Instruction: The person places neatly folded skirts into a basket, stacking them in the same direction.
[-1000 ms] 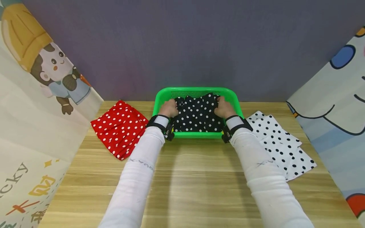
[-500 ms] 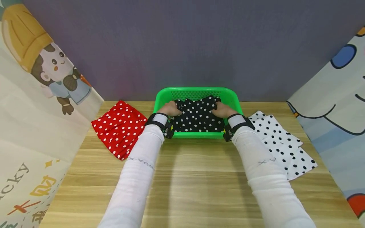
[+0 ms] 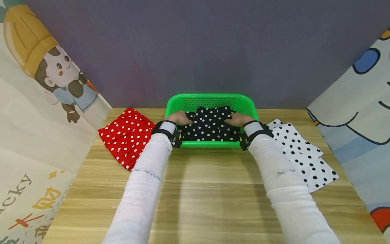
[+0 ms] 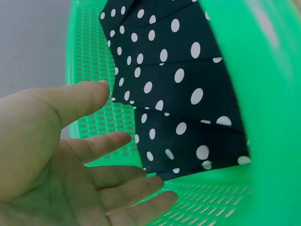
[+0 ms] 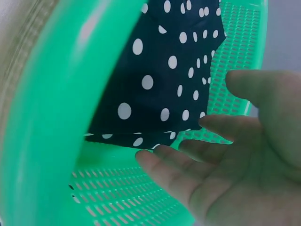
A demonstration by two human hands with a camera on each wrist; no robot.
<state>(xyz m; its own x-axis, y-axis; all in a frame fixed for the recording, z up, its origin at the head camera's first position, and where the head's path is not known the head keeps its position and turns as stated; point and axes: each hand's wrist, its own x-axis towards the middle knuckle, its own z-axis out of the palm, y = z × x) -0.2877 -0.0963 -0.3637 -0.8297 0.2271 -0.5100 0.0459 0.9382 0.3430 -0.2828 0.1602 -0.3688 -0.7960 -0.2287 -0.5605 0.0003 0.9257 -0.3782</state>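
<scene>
A black cloth with white polka dots (image 3: pixel 210 125) lies spread with several creases inside a green plastic basket (image 3: pixel 210 144). My left hand (image 3: pixel 179 117) is over the basket's left end, beside the cloth's left edge. In the left wrist view, the thumb and fingers of that left hand (image 4: pixel 80 160) are extended and apart, fingertips right at the cloth's edge. Over at the right end is my right hand (image 3: pixel 238 119). Its fingers (image 5: pixel 174 174) are stretched out in the right wrist view, close to the edge of the black cloth (image 5: pixel 160 80), gripping nothing.
A red cloth with white dots (image 3: pixel 129 139) lies on the wooden table (image 3: pixel 207 196) left of the basket. To the right is a white cloth with black dots (image 3: pixel 300 154), partly covered by the right sleeve. A grey panel (image 3: pixel 207 51) stands behind the basket.
The black cloth's far edge has come down lower in the basket and it lies flatter. Both hands have let go of it; the left has shifted slightly outward.
</scene>
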